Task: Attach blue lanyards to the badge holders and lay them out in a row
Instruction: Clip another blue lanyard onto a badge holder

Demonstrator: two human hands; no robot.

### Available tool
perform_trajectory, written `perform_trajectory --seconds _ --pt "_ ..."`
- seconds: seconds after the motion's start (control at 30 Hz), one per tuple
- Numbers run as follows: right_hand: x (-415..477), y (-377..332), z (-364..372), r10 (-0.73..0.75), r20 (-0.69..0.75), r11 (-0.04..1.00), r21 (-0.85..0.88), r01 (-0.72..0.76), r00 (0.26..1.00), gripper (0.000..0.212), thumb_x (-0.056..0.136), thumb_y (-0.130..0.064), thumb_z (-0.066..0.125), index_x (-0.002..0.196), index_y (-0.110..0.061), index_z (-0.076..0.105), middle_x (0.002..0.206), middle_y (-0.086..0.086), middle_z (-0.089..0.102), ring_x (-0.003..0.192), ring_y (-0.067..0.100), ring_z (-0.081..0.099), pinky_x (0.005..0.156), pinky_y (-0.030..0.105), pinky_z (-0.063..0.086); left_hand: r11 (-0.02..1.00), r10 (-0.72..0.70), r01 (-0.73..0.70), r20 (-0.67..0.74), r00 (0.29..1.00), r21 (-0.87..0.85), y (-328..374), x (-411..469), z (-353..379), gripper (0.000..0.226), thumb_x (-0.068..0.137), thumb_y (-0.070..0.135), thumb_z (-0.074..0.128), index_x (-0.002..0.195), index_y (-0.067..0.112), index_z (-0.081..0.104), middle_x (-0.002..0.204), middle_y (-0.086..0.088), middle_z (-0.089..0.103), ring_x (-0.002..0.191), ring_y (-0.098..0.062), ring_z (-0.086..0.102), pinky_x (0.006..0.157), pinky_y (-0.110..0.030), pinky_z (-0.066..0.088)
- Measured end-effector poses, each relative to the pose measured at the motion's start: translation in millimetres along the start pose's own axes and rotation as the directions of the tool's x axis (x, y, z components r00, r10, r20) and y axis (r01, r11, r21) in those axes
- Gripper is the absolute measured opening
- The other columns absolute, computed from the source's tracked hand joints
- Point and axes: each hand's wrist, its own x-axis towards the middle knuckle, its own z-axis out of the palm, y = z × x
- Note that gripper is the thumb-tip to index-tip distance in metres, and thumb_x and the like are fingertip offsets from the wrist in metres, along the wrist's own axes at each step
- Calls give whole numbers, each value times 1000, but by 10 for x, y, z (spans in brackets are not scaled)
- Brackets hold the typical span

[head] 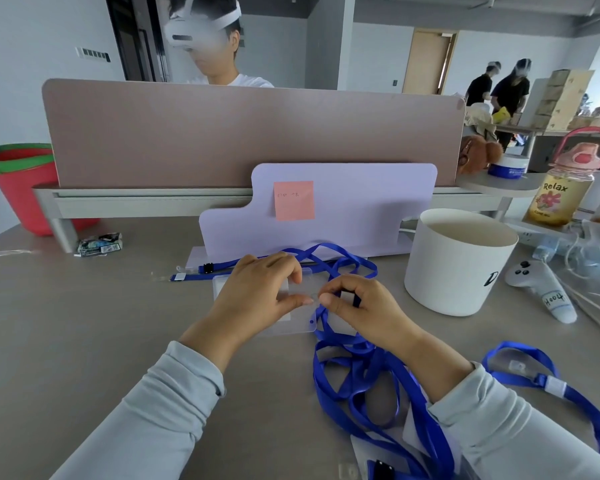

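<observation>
Head view: the clear badge holder (291, 322) sits mid-counter (101, 323), left hand (257, 292) fingers pinching its edge, right hand (357, 306) fingers pinching a blue lanyard (323, 323) beside it; attachment looks unfinished, no row visible yet.

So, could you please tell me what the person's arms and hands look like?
The left sleeve and right sleeve are long, pale grey-blue, creased, ending at the wrists. The left hand and right hand are bare: no gloves, rings or watch show.
</observation>
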Motion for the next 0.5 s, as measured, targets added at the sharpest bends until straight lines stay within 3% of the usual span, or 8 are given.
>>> perform_trajectory --seconds 0.23,0.4,0.5 --pt "4 0 0 2 -1 1000 -19 -2 1000 8 83 -22 66 90 -25 68 83 -20 62 82 -8 54 72 1 39 997 -70 70 -3 998 -25 31 -2 -25 41 67 44 74 87 15 54 78 8 60 70 -13 55 68 -17 30" --pt "8 14 0 10 -7 1000 -20 -10 1000 12 85 -16 64 91 -24 70 82 -20 59 80 -8 53 73 2 39 977 -166 177 95 982 -115 76 -2 -69 58 67 42 76 114 22 49 74 15 52 85 -7 53 86 -24 36" --pt "7 10 0 3 -3 1000 -24 -3 1000 12 85 -15 64 92 -22 70 82 -22 59 80 -12 53 72 -1 37 990 -124 133 141 982 -56 60 17 -65 33 69 46 73 93 28 61 77 17 55 77 -2 51 89 -28 36"
